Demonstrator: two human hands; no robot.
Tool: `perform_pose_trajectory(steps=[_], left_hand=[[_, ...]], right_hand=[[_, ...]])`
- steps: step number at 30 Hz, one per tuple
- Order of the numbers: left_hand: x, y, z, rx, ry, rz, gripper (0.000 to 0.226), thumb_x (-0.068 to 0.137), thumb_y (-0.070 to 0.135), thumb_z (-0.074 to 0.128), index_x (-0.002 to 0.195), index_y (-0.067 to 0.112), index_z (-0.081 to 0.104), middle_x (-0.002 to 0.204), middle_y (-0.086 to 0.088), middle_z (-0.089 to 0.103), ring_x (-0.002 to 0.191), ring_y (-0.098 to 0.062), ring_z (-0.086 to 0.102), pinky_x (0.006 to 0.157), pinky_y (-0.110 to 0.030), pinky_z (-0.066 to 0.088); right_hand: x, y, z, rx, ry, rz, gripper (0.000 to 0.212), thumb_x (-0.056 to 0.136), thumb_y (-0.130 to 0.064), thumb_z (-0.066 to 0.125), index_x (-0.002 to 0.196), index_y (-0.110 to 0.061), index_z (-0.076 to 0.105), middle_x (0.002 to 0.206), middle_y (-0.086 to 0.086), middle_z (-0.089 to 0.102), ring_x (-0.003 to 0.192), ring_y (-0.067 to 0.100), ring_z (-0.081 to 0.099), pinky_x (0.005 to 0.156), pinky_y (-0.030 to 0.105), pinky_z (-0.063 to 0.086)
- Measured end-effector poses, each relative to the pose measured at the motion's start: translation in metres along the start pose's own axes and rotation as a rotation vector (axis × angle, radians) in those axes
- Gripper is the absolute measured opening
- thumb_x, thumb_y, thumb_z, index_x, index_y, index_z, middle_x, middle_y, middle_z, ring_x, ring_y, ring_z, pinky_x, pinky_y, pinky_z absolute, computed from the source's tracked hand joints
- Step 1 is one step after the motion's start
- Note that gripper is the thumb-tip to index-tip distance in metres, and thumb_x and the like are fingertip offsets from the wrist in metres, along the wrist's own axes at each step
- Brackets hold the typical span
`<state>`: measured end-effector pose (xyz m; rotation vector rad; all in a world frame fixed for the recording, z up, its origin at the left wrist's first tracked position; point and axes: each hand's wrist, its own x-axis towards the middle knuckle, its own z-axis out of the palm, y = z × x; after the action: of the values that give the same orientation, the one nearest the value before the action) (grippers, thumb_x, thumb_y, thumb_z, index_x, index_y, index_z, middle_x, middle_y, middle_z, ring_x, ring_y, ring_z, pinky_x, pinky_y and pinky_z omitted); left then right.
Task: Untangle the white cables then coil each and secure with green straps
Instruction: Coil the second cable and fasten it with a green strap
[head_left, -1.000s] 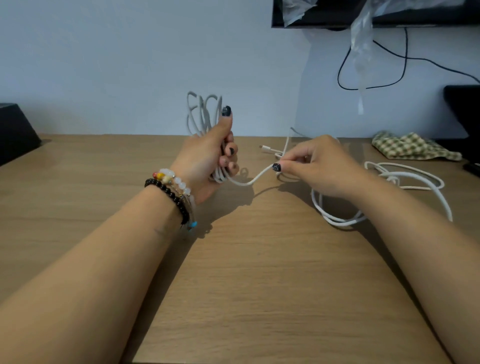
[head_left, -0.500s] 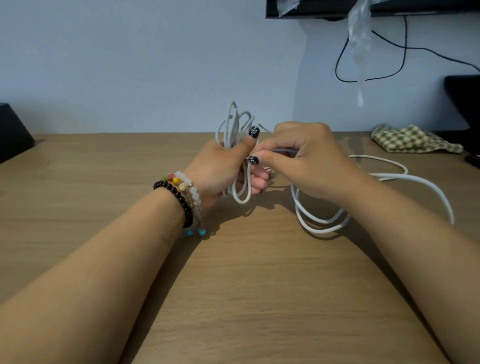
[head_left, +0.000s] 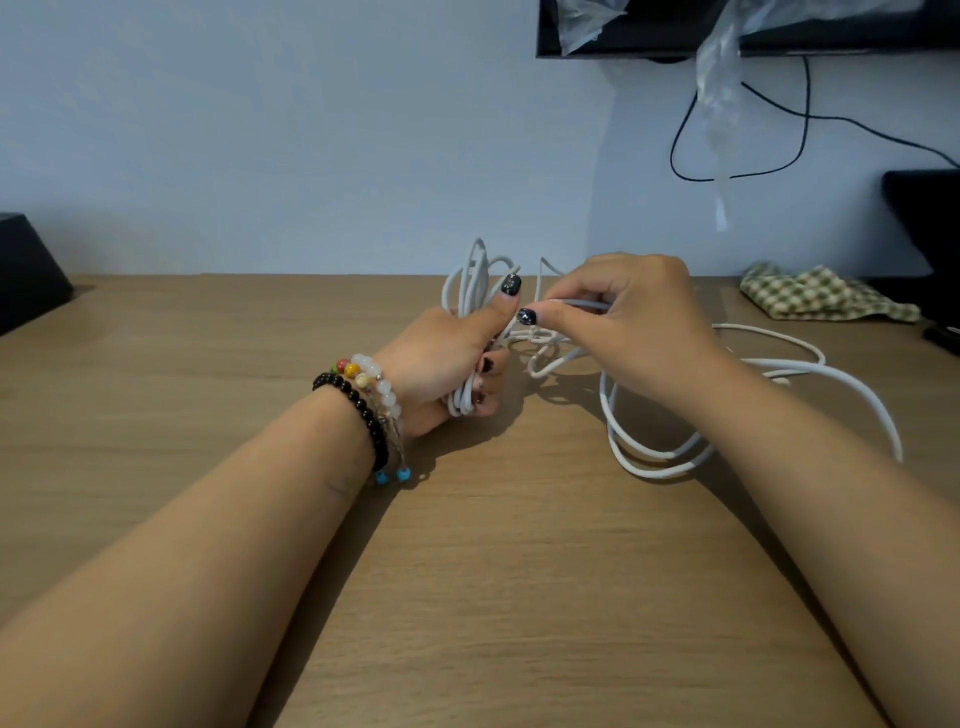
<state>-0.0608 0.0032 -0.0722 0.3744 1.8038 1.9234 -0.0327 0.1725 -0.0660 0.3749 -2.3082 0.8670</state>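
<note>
My left hand (head_left: 447, 358) grips an upright coil of white cable (head_left: 470, 283) above the wooden table (head_left: 493, 571), thumb pressed on the loops. Just right of it, my right hand (head_left: 628, 327) pinches the free strand of that cable (head_left: 582, 304) between thumb and fingers and holds it close to the coil. A second white cable (head_left: 769, 366) lies loose on the table in wide loops, running under my right forearm. No green strap is visible.
A green checked cloth (head_left: 815, 296) lies at the back right by a black object (head_left: 930, 223). Another black object (head_left: 26, 270) sits at the far left edge. A black wire (head_left: 737, 176) and clear plastic (head_left: 719, 104) hang on the wall.
My right hand has brought the free strand leftward from about a hand's width away up to the coil. My left hand has moved right with the coil.
</note>
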Motion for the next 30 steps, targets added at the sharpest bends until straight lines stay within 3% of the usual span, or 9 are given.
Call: perform_pose_trajectory(steps=[6,9,13,15,18,21,25,30], left_hand=[[-0.004,0.010,-0.011,0.024,-0.035,0.052,0.033,0.080,0.042,0.064,0.087,0.010,0.056,0.046,0.006,0.030,0.038,-0.007,0.027,0.036,-0.017,0.027],[-0.006,0.008,-0.010,0.242,-0.028,0.102,0.023,0.089,0.024,0.065,0.096,0.002,0.064,0.048,0.004,0.031,0.040,-0.010,0.027,0.038,-0.019,0.027],[-0.004,0.003,-0.004,0.229,-0.015,0.142,0.022,0.098,0.022,0.054,0.083,0.013,0.066,0.049,0.001,0.033,0.041,-0.011,0.029,0.039,-0.021,0.029],[-0.002,0.002,-0.004,0.191,0.037,0.161,0.022,0.100,0.021,0.052,0.084,0.012,0.065,0.048,0.000,0.041,0.040,-0.010,0.036,0.040,-0.020,0.035],[0.000,0.001,-0.002,0.177,0.104,0.175,0.023,0.101,0.020,0.050,0.085,0.011,0.064,0.052,0.003,0.054,0.041,-0.005,0.045,0.041,-0.016,0.041],[0.001,0.005,-0.005,0.120,0.214,0.193,0.022,0.099,0.022,0.054,0.083,0.015,0.066,0.047,0.006,0.048,0.038,-0.003,0.040,0.039,-0.014,0.037],[0.003,0.010,-0.013,0.057,0.350,0.257,0.021,0.097,0.024,0.058,0.081,0.017,0.068,0.042,0.008,0.043,0.038,-0.005,0.038,0.037,-0.014,0.034],[0.004,0.012,-0.016,-0.072,0.444,0.265,0.021,0.098,0.027,0.056,0.082,0.017,0.066,0.044,0.009,0.043,0.038,-0.004,0.038,0.037,-0.015,0.033]], right_hand=[[0.002,0.004,-0.004,0.055,0.027,0.041,0.005,0.082,-0.030,0.074,0.079,-0.032,0.071,0.071,-0.018,0.066,0.071,0.003,0.061,0.057,0.010,0.041],[0.002,0.006,-0.006,0.011,0.009,0.048,0.006,0.083,-0.029,0.073,0.083,-0.033,0.070,0.070,-0.022,0.061,0.069,-0.005,0.059,0.059,0.006,0.040],[0.001,0.010,-0.005,-0.010,0.016,0.068,0.006,0.085,-0.029,0.071,0.086,-0.025,0.075,0.075,-0.016,0.066,0.072,0.002,0.062,0.061,0.011,0.044],[0.002,0.011,-0.004,-0.026,0.016,0.080,0.009,0.087,-0.028,0.069,0.087,-0.022,0.076,0.075,-0.012,0.067,0.073,0.003,0.062,0.063,0.013,0.044],[0.002,0.013,-0.006,-0.060,0.010,0.107,0.008,0.089,-0.026,0.067,0.083,-0.025,0.073,0.067,-0.015,0.062,0.065,-0.006,0.057,0.057,0.004,0.037],[0.004,0.017,-0.008,-0.056,0.035,0.129,0.015,0.089,-0.027,0.067,0.078,-0.019,0.073,0.059,-0.006,0.058,0.059,0.001,0.049,0.054,0.008,0.035],[0.006,0.018,-0.008,-0.049,0.049,0.145,0.022,0.090,-0.028,0.066,0.073,-0.014,0.072,0.048,-0.009,0.047,0.051,0.001,0.044,0.051,0.010,0.032],[0.005,0.017,-0.008,-0.074,0.038,0.138,0.022,0.091,-0.027,0.065,0.077,-0.012,0.073,0.053,-0.008,0.051,0.052,-0.003,0.046,0.053,0.008,0.033]])
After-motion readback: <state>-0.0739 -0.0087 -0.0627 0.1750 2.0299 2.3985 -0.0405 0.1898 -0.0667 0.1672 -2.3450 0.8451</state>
